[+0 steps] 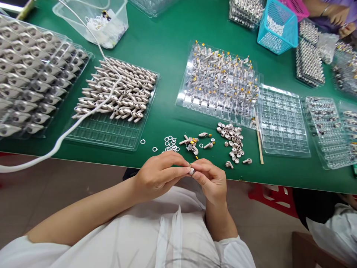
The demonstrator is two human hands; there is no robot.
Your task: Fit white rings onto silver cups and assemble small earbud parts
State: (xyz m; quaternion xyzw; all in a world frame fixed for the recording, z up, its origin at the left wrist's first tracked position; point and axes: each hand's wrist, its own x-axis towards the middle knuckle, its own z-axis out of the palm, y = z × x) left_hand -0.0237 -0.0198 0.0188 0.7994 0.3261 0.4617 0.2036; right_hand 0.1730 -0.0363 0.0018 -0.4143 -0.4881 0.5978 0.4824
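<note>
My left hand [154, 175] and right hand [213, 180] meet at the middle of the near edge of the green bench [164, 48], fingers pinching one small white and silvery part [191, 171] between their tips. Just past my fingers, near that edge, lie thin white rings [170, 143], a loose cluster of beige stemmed pieces [192, 142] with yellow tabs, and, farther right, a scatter of little beige caps [235, 139]. A thin wooden stick [260, 145] lies right of the caps. Behind the cluster is a clear tray [195, 103] filled with similar stemmed pieces. Towards the left corner, a white cable [83, 117] crosses over a tray of beige shells [126, 83].
</note>
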